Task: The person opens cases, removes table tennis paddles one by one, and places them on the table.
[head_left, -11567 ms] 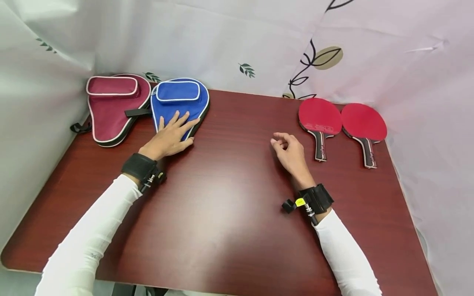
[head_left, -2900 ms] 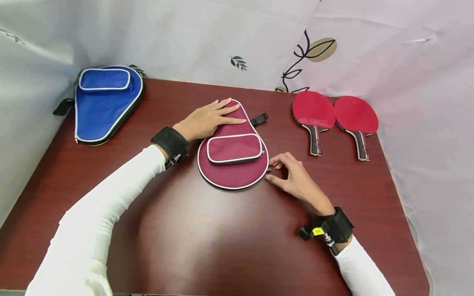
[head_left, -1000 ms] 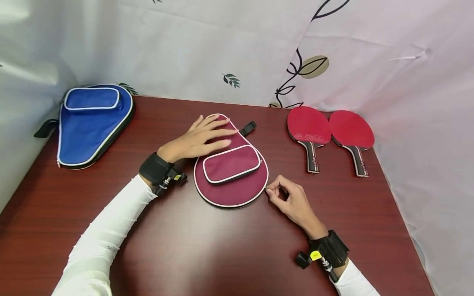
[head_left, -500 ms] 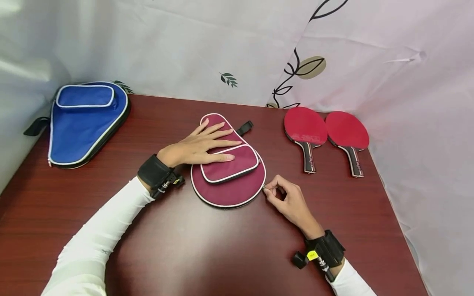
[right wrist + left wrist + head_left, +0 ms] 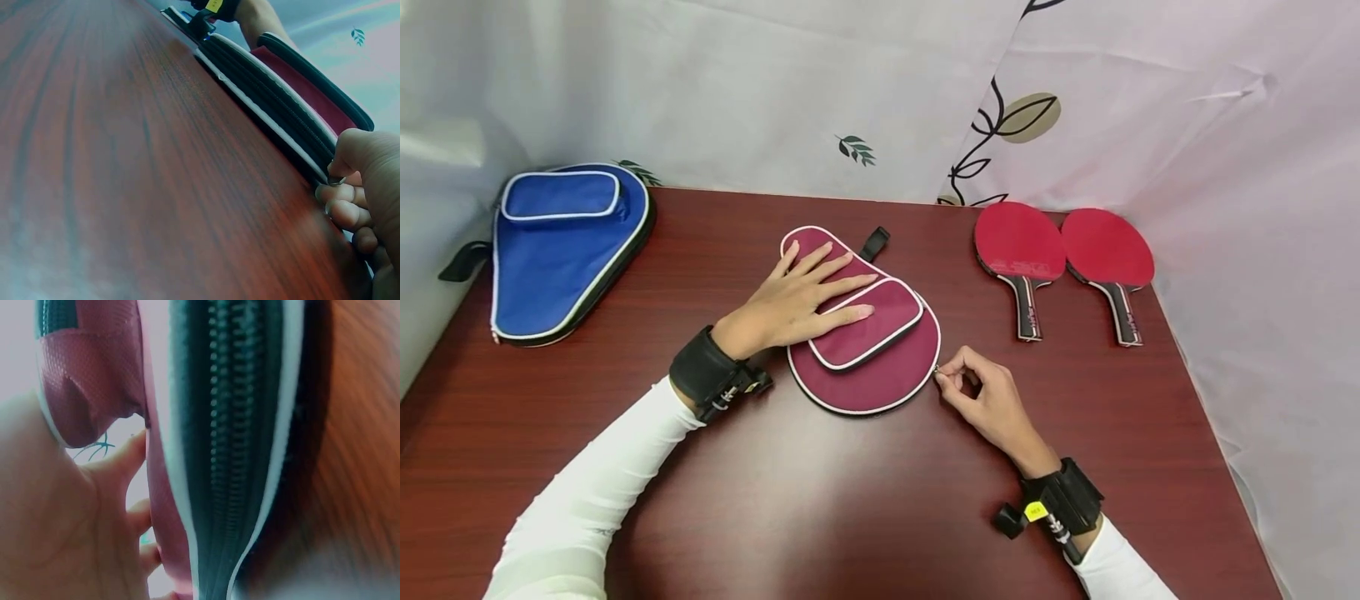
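A maroon table tennis bat case (image 5: 880, 385) with white piping lies mid-table, its narrow end pointing away and to the left. My left hand (image 5: 797, 304) rests flat on it with spread fingers, over the narrow part and the edge of the front pocket (image 5: 887, 321). At the case's right edge, thumb and fingers of my right hand (image 5: 992, 400) pinch the zipper pull (image 5: 336, 181), a small metal ring in the right wrist view. Closed zipper teeth (image 5: 228, 425) run along the case's side in the left wrist view.
A blue bat case (image 5: 561, 258) with a black strap lies at the back left. Two red table tennis bats (image 5: 1021, 242) lie side by side at the back right, handles toward me. A white patterned curtain (image 5: 760, 100) hangs behind the brown table (image 5: 820, 500).
The maroon case has come from the back left to mid-table, and the blue one sits farther left. Lately the maroon case's narrow end has swung left; my right hand has taken the zipper pull.
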`<state>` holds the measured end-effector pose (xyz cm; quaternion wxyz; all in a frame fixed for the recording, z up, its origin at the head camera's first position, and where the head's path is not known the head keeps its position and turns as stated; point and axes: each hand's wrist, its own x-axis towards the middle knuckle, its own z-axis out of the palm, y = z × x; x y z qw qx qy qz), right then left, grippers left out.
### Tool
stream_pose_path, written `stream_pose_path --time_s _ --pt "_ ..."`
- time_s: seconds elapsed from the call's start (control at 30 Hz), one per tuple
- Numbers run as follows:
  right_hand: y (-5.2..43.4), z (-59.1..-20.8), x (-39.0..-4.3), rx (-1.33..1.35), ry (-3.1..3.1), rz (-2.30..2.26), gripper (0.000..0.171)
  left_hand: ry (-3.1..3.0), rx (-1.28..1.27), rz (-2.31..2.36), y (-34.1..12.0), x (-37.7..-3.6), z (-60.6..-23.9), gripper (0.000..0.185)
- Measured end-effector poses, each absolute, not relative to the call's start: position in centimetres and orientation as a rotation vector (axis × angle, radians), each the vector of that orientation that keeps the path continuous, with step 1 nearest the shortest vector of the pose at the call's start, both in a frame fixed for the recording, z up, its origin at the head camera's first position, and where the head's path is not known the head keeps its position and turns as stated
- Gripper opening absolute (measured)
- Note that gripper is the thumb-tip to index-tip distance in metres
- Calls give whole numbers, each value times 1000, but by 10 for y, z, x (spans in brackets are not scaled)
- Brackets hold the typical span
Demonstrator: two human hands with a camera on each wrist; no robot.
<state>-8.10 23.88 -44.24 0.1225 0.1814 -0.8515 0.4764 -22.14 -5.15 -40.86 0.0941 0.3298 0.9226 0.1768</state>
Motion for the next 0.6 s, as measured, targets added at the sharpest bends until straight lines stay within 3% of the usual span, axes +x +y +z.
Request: stream_pose_path --time_s 0.27,0.6 --pt "239 -442 -80 504 -2482 1371 19 2768 938 475 -47 -218 -406 71" --pt "240 -446 -82 497 -2478 1305 20 2697 1147 569 -53 -238 -411 61"
